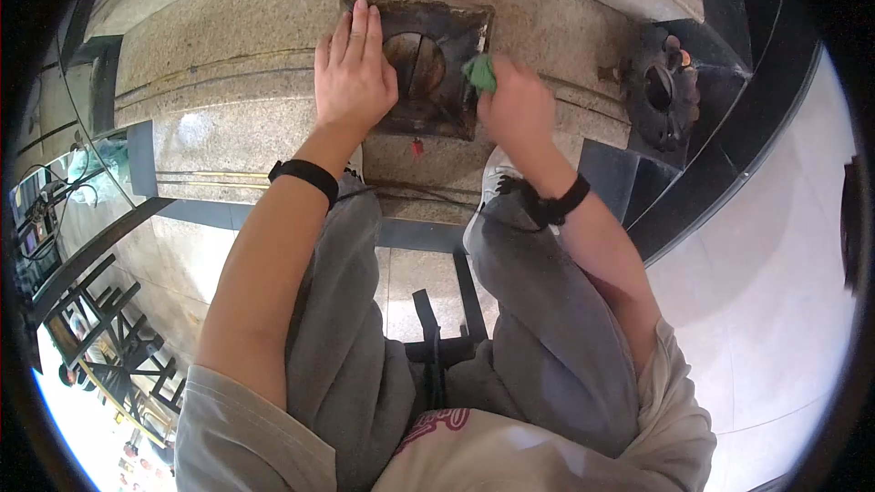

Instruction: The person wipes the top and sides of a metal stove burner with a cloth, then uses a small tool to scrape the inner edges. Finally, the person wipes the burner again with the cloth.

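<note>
A dark square metal plate [453,23] with a round, split centre lies on the speckled stone step [264,36]. My left hand [354,75] rests flat on the plate's left side, its fingers stretched out and side by side, holding nothing. At the plate's right edge my right hand [518,105] is closed round a green cloth [479,74], which touches the rim. A small red piece [417,147] lies on the stone just below the plate.
On the right stands a dark metal part [658,91] with a round opening, on black tile. My knees and shoes are below the step. Black stools [118,328] and cables are at the left. Pale floor tiles [738,310] stretch along the right.
</note>
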Available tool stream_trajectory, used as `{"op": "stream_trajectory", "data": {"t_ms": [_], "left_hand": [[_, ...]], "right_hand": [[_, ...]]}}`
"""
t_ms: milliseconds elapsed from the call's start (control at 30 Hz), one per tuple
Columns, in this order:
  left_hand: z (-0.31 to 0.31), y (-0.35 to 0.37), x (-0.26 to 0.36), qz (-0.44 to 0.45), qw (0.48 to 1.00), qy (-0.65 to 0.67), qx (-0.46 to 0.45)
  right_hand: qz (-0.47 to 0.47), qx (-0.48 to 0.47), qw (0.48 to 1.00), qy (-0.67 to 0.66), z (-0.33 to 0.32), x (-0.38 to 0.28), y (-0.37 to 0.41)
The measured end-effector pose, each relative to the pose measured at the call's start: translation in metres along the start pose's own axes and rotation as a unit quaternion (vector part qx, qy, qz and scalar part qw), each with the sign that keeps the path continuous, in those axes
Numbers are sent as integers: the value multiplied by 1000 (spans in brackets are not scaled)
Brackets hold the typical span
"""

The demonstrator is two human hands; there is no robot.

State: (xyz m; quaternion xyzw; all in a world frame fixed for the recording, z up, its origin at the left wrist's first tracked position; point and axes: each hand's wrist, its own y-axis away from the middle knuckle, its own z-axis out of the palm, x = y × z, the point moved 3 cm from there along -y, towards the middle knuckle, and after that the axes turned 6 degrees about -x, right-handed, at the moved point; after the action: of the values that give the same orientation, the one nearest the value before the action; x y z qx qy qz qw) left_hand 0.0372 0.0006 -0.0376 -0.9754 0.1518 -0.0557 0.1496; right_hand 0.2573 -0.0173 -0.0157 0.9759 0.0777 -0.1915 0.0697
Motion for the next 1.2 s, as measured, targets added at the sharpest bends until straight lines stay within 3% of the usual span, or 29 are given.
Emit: {"op": "stream_trajectory", "data": {"t_ms": [167,233,367,533,633,767,967,1200], "left_hand": [[0,-1,2,-1,1000,-13,-1],[-1,-1,1,-2,1000,-8,-10],[-1,-1,1,-1,1000,-15,-10],[-1,0,1,3,1000,-11,1],[0,0,0,5,1000,-16,3],[0,-1,0,7,1000,-18,3],[-1,-1,1,3,1000,-25,-5],[2,1,1,-1,1000,-24,-17]], "right_hand": [[10,28,997,-71,-3,22,-45],[-26,56,988,-138,-4,31,-56],[-89,75,982,-149,-2,38,-49],[2,-90,989,-116,-3,25,4],[-47,-106,984,-136,19,36,26],[-33,-121,979,-163,17,34,28],[-57,-85,983,-153,22,38,17],[-24,38,991,-127,-6,30,-47]]}}
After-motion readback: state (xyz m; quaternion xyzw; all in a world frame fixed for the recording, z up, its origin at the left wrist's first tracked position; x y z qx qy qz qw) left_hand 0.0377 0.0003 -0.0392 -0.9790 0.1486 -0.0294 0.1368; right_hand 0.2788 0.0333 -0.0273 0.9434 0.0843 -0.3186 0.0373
